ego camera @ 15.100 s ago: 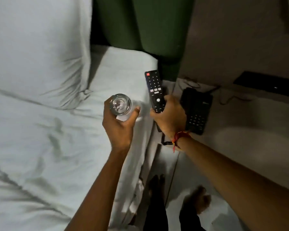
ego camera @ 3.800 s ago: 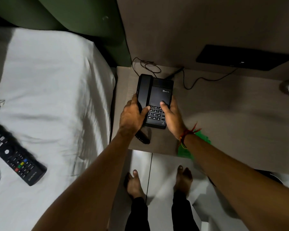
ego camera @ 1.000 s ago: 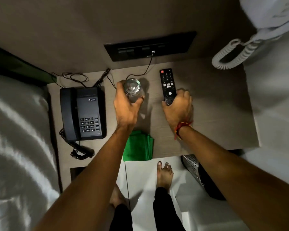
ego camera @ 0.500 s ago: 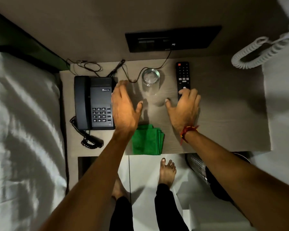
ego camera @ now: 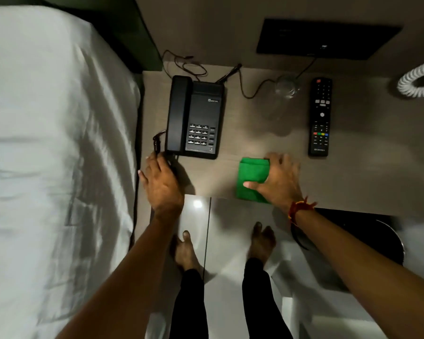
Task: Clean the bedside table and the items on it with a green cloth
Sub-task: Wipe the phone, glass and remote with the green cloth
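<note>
The folded green cloth [ego camera: 251, 176] lies at the front edge of the brown bedside table [ego camera: 262, 140]. My right hand [ego camera: 282, 179] covers the cloth's right side, with the thumb across it and the fingers curled over its far edge. My left hand [ego camera: 162, 184] hovers, fingers apart, at the table's front left corner, just below the black telephone [ego camera: 196, 118] and touching its coiled cord [ego camera: 157, 143]. A clear glass [ego camera: 285, 86] stands at the back. To its right lies a black remote control [ego camera: 321, 116].
A white bed [ego camera: 54, 143] runs along the left of the table. A black wall panel [ego camera: 328, 37] with a thin cable sits above the table. A white coiled cord [ego camera: 419, 81] hangs at the far right. A dark bin [ego camera: 382, 241] stands under the table's right side.
Both hands have drawn back from the glass and the remote toward the table's front edge. The right hand has come down on the green cloth, and the left has moved to the phone cord.
</note>
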Available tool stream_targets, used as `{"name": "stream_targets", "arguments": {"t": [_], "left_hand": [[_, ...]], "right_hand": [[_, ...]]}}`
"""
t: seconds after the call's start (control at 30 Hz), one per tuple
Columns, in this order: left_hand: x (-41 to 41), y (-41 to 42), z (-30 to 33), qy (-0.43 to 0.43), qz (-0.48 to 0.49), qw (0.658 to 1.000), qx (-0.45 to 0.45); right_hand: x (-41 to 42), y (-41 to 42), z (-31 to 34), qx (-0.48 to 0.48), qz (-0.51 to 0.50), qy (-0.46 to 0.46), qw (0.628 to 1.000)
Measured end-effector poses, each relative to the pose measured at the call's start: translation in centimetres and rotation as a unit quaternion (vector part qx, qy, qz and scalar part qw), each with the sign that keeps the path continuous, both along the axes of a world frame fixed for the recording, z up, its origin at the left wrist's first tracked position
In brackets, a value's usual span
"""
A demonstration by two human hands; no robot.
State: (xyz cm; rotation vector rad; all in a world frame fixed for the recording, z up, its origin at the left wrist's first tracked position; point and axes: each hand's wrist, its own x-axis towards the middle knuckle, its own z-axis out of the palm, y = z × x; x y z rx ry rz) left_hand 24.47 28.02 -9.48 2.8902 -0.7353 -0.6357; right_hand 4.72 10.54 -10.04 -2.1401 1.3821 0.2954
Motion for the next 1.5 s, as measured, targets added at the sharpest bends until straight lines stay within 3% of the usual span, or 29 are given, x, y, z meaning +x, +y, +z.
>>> {"name": "stream_targets", "arguments": {"t": [0.13, 0.23, 0.27, 0.33, 0.5, 0.6, 0.67, 0.77, 0.97, 1.2, 1.27, 1.3, 1.33, 1.37, 1.43, 1.47, 1.5], "left_hand": [[-0.4, 1.6, -0.3, 0.009, -0.103, 0.994, 0.023], [-0.9, 2.1, -0.6, 0.024, -0.129, 0.991, 0.004], [-1.0, 2.3, -0.7, 0.031, -0.129, 0.991, -0.004], [-0.8, 2.9, -1.1, 0.041, -0.123, 0.991, -0.014], [0.1, 3.5, -1.6, 0.063, -0.116, 0.99, -0.053], [0.3, 3.5, -1.9, 0.063, -0.118, 0.989, -0.059], [0.6, 3.5, -2.0, 0.074, -0.116, 0.989, -0.061], [1.0, 3.7, -2.2, 0.076, -0.122, 0.988, -0.065], [1.2, 4.2, -2.6, 0.069, -0.127, 0.987, -0.072], [1.2, 3.8, -2.5, 0.064, -0.124, 0.988, -0.062], [1.2, 3.6, -2.2, 0.073, -0.105, 0.99, -0.066], [1.2, 3.5, -2.1, 0.078, -0.097, 0.99, -0.068], [1.2, 3.3, -2.1, 0.078, -0.095, 0.99, -0.068], [1.1, 3.2, -2.0, 0.074, -0.094, 0.991, -0.067], [1.1, 3.1, -2.0, 0.077, -0.081, 0.991, -0.068], [1.0, 2.9, -1.9, 0.083, -0.073, 0.992, -0.069], [1.0, 2.7, -1.8, 0.086, -0.067, 0.992, -0.07]], "right_hand": [[1.0, 0.9, -0.1, 0.072, -0.199, -0.023, 0.977], [1.6, 1.4, 0.1, 0.188, -0.392, -0.126, 0.892], [1.8, 1.6, 0.3, 0.205, -0.422, -0.149, 0.87], [3.2, 2.3, 1.5, 0.196, -0.427, -0.183, 0.864], [8.8, 0.9, 5.6, 0.042, -0.228, -0.271, 0.934], [13.9, -0.8, 7.7, -0.043, -0.091, -0.301, 0.948], [17.6, -1.9, 8.2, -0.129, 0.007, -0.279, 0.952], [22.0, -2.8, 7.8, -0.236, 0.145, -0.175, 0.945], [23.0, 1.0, 3.7, -0.207, 0.37, -0.048, 0.905], [17.5, 3.9, 1.9, -0.163, 0.42, -0.163, 0.878], [16.3, 3.4, 2.7, -0.034, 0.368, -0.236, 0.899], [16.0, 2.9, 3.4, 0.058, 0.296, -0.281, 0.911], [16.0, 2.4, 4.3, 0.15, 0.184, -0.34, 0.91], [16.2, 1.7, 5.2, 0.226, 0.046, -0.411, 0.882], [17.0, -0.1, 6.5, 0.251, -0.173, -0.518, 0.799], [17.4, -1.1, 6.8, 0.211, -0.214, -0.537, 0.789], [17.8, -2.0, 7.1, 0.141, -0.215, -0.527, 0.81]]}}
